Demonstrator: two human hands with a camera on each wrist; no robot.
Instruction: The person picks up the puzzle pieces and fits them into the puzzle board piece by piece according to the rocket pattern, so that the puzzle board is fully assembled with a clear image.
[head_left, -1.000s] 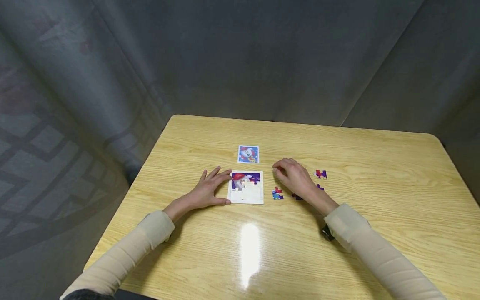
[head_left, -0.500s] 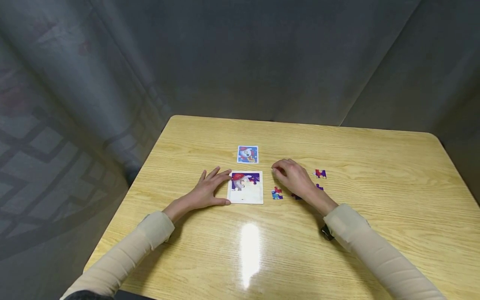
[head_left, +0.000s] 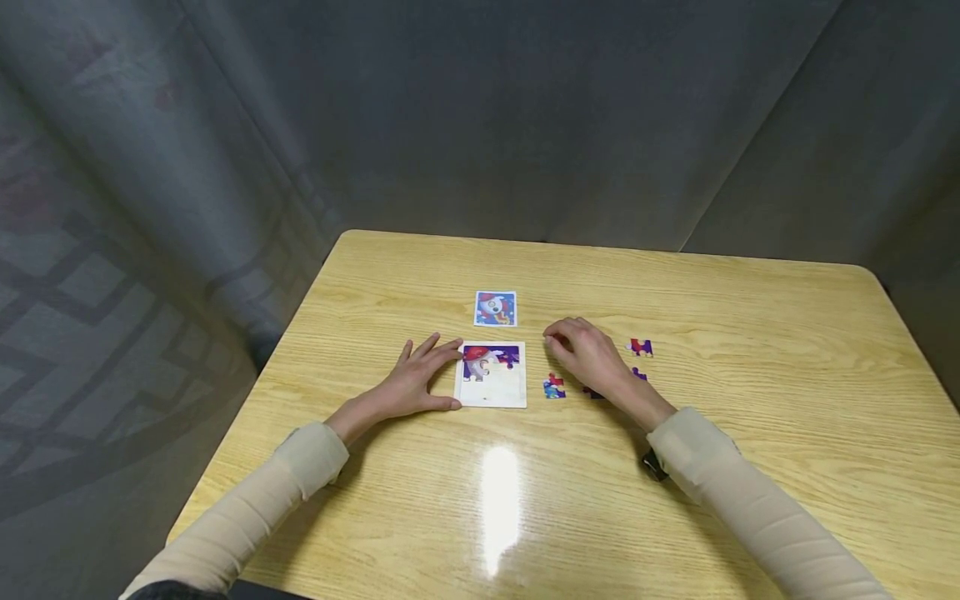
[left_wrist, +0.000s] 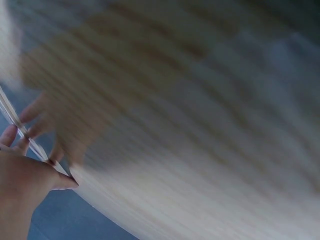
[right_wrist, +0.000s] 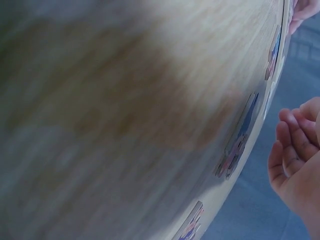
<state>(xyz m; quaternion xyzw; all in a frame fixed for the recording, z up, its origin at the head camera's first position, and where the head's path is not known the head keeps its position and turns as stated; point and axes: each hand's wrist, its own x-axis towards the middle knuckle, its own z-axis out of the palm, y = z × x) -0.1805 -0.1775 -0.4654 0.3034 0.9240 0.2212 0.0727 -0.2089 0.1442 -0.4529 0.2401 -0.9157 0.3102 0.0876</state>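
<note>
A square white puzzle board [head_left: 495,392] lies on the table, with jigsaw pieces fitted along its top and upper left and a bare lower right. My left hand [head_left: 411,383] rests at its left edge, thumb at the lower corner and fingers spread near the upper one. The left wrist view shows this hand [left_wrist: 27,175] against the board's thin edge. My right hand [head_left: 588,350] hovers to the right of the board, fingers loosely curled. No piece shows in its palm in the right wrist view. Nearest it lie a red-and-blue jigsaw piece [head_left: 554,387] and a dark purple piece [head_left: 594,393], partly hidden beneath the wrist.
A small square picture card [head_left: 496,309] lies behind the board. Farther right are a red-and-purple jigsaw piece [head_left: 641,347] and another purple piece [head_left: 639,374], partly covered by the arm. The wooden table [head_left: 750,350] ends at a grey curtain [head_left: 540,125] behind.
</note>
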